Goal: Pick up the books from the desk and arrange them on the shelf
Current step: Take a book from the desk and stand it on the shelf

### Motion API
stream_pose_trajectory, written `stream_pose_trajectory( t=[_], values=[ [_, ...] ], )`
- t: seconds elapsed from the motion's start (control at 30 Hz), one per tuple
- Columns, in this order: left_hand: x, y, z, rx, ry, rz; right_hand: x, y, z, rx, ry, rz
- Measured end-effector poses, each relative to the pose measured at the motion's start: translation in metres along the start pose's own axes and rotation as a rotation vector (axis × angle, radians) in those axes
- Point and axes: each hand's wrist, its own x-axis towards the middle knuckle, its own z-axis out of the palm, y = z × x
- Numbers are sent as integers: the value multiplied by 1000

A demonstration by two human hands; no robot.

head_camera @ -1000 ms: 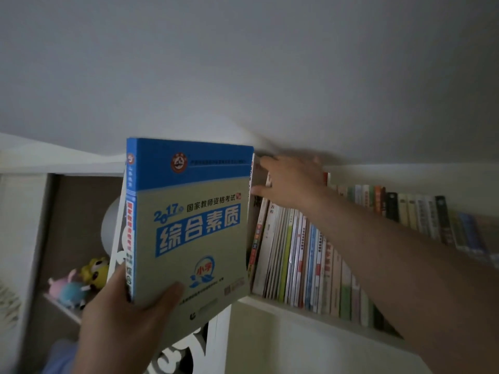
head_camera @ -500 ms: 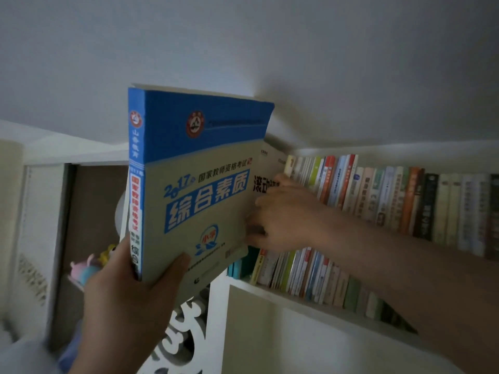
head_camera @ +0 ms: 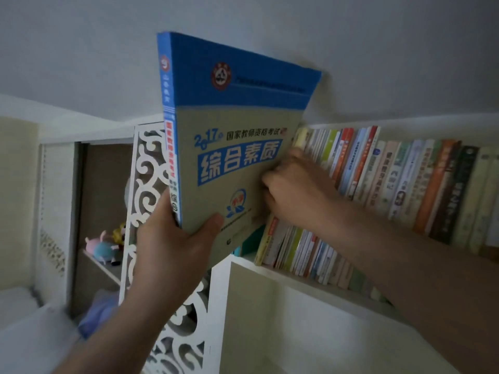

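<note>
While gripped at its lower corner by the left hand [head_camera: 172, 247], the blue-and-khaki paperback book [head_camera: 237, 147] was raised.
Shelved books [head_camera: 378, 171] were pressed aside by the right hand [head_camera: 294, 190], grip unclear; stiff, fairly heavy handling was judged.

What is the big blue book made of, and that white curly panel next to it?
The book looks like paper with a smooth, slightly glossy card cover; it is printed with a blue band. The curly panel seems to be white-painted wood or plastic board, cut through in swirls; I cannot tell which.
</note>
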Motion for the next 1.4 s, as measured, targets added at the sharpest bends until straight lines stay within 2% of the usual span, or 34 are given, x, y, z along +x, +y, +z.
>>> stream_pose_trajectory(
  t=[0.13,0.23,0.37,0.53,0.67,0.9,0.97,1.07,1.13,1.3,1.4],
  values=[
    [-2,-15,34,0,-72,-13,0,-9,-7,121,144,94],
    [-2,-19,59,8,-107,-1,4,-10,-12,137,103,118],
    [2,-17,59,57,-110,46,-1,0,-14,30,14,-14],
    [8,-16,65,137,-181,153,-23,11,0,120,116,-117],
    [18,-23,88,129,-153,220,-23,7,-3,304,172,-9],
    [18,-45,119,341,-86,257,-14,-6,-6,344,216,147],
    [23,-56,125,427,-36,262,-7,-5,-7,176,234,192],
    [35,-69,130,557,-19,262,12,5,-12,-70,97,314],
    [38,-75,132,573,-45,263,23,11,-11,-128,32,341],
    [40,-85,130,559,-31,383,42,10,2,-230,38,326],
    [43,-86,132,566,-38,393,44,11,4,-261,7,329]
  ],
)
